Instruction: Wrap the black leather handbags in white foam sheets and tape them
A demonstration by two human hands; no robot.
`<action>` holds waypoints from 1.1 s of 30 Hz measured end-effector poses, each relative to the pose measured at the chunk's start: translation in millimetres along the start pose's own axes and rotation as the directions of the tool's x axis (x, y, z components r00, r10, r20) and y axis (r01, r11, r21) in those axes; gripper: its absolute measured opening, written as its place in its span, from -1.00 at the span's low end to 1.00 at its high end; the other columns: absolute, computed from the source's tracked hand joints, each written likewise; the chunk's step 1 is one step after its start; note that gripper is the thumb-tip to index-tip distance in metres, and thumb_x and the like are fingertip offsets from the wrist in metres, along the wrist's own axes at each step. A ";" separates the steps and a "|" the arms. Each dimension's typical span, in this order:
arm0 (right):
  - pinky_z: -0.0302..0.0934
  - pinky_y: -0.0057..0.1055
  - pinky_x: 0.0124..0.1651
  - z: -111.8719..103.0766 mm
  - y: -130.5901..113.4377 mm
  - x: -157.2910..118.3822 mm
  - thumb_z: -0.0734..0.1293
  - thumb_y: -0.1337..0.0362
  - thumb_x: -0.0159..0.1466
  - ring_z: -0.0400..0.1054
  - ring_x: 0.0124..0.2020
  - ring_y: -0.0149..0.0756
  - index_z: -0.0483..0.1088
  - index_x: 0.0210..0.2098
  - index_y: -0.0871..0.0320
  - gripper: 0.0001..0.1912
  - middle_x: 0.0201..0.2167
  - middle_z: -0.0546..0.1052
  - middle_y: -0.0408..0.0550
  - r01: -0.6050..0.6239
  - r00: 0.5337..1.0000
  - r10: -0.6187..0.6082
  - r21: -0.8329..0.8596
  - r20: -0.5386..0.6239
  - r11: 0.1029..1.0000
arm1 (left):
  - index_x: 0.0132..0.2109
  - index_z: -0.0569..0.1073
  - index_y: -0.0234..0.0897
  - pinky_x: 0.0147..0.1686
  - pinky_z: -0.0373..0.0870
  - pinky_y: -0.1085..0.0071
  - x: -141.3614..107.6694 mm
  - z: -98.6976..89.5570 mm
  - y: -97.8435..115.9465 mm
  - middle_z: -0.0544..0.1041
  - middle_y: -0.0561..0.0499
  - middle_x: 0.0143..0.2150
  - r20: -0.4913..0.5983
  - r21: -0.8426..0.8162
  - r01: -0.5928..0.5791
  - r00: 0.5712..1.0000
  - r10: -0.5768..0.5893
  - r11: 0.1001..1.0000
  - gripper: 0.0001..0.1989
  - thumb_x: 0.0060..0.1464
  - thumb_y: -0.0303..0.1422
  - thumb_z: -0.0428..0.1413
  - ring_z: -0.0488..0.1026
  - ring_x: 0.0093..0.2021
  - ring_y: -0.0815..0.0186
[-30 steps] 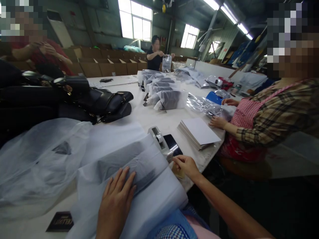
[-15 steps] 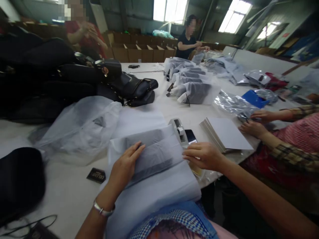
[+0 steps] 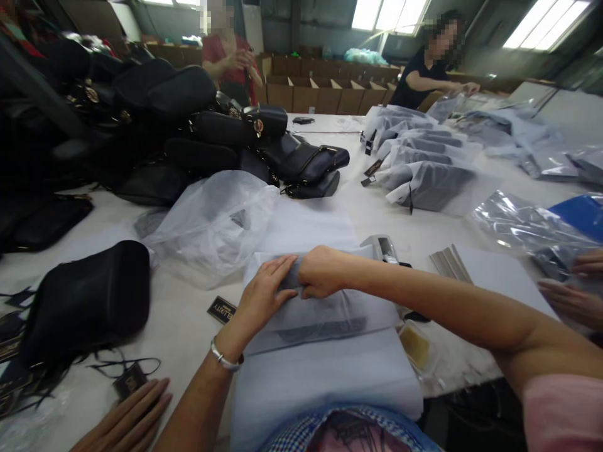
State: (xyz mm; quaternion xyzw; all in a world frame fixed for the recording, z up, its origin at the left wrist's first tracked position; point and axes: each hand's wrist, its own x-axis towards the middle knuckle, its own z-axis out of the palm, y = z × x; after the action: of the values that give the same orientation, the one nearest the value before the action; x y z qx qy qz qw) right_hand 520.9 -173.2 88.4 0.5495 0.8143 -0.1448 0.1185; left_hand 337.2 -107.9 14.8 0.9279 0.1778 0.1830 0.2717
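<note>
A dark item wrapped in thin white translucent paper (image 3: 330, 320) lies in front of me on larger white sheets (image 3: 330, 373). My left hand (image 3: 264, 292) rests on the left end of the wrapped item, fingers stretched and thumb apart. My right hand (image 3: 323, 270) reaches across to the upper left of the package with its fingers curled closed, almost touching my left hand. What its fingertips pinch, if anything, is hidden. Behind my right forearm stands a grey tape dispenser (image 3: 387, 249), partly covered. A black tag with gold lettering (image 3: 220, 309) lies beside my left wrist.
Black handbags (image 3: 202, 129) are heaped at the back left; one black bag (image 3: 94, 295) sits nearer. Crumpled white wrapping (image 3: 221, 226), several wrapped bags (image 3: 438, 182) and a board stack (image 3: 499, 270) surround me. A co-worker's hand (image 3: 132, 417) is at lower left; others work nearby.
My right hand has moved left from beside the tape dispenser onto the package, next to my left hand. The view has swung left, and a co-worker's hand has appeared at lower left.
</note>
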 end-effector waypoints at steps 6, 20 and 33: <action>0.19 -0.35 -0.23 -5.1 -6.8 10.8 0.56 0.07 0.01 0.49 -0.31 -0.13 0.55 -0.49 0.12 -0.74 -0.50 0.57 -0.08 -0.059 0.996 0.057 -0.032 -0.069 0.998 | 0.37 0.15 -0.10 0.25 0.28 0.04 0.2 0.9 0.3 0.36 -0.13 0.30 -0.023 -0.023 0.015 1.000 -0.016 1.000 -0.24 0.09 -0.44 0.25 0.29 0.28 0.08; 0.26 -0.34 -0.17 34.9 24.7 -78.9 0.25 0.14 0.41 0.50 -0.18 -0.16 0.52 -0.13 0.14 -0.74 -0.19 0.61 0.04 -0.476 0.744 0.536 0.247 -0.398 0.844 | 0.31 0.26 -0.18 0.25 0.32 0.09 -4.4 -4.4 19.0 0.37 -0.13 0.31 -0.057 0.065 0.027 0.998 -0.023 0.998 -0.47 0.23 -0.44 0.11 0.32 0.28 0.13; -0.13 0.07 0.43 135.5 -47.2 -112.9 0.30 0.61 0.06 -0.18 0.45 0.03 0.08 0.39 0.15 -0.08 0.43 0.05 0.12 -0.164 0.825 0.265 0.237 -0.499 0.958 | 0.43 0.05 -0.25 0.33 0.10 -0.12 -7.6 44.5 31.7 0.10 -0.19 0.44 0.036 0.344 -0.102 0.995 0.096 0.933 -0.30 0.29 -0.01 -0.05 0.02 0.44 0.02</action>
State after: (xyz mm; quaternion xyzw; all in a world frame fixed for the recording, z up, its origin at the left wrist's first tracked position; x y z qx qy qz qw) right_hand 523.2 -336.7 7.1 0.6648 0.7314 -0.0488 -0.1443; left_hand 357.3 -155.7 -4.0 0.9707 0.1576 0.1535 0.0967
